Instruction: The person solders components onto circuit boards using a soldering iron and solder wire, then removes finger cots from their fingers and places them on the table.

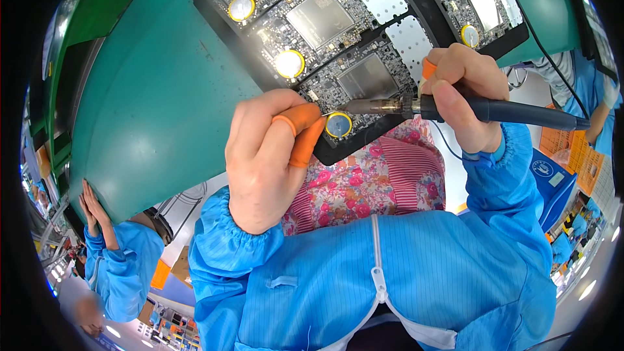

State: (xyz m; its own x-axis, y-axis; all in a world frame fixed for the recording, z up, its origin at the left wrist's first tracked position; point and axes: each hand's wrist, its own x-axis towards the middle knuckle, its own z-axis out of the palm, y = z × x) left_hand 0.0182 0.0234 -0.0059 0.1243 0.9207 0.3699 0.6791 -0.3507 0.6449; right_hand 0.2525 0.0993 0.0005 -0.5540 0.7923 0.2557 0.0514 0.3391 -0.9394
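My right hand (469,91) is closed around a soldering iron (500,112), its metal barrel pointing left over the nearest circuit board (367,78). The iron's tip reaches the board beside a coin cell (338,125) with a yellow rim. Orange finger cots cover the thumb and a finger of my left hand (270,149). Those fingertips are pinched together just left of the coin cell, by the iron's tip; a thin bit shows there, too small to name. The boards sit in a black tray (338,153). Smoke-like haze or glare lies over the left boards.
More boards with coin cells (289,64) fill the tray, and a second black tray (510,44) stands at the right. Both lie on a green mat (149,104). The iron's cable (543,45) runs along the right. A co-worker in blue (127,266) sits at lower left; a blue bin (549,179) stands right.
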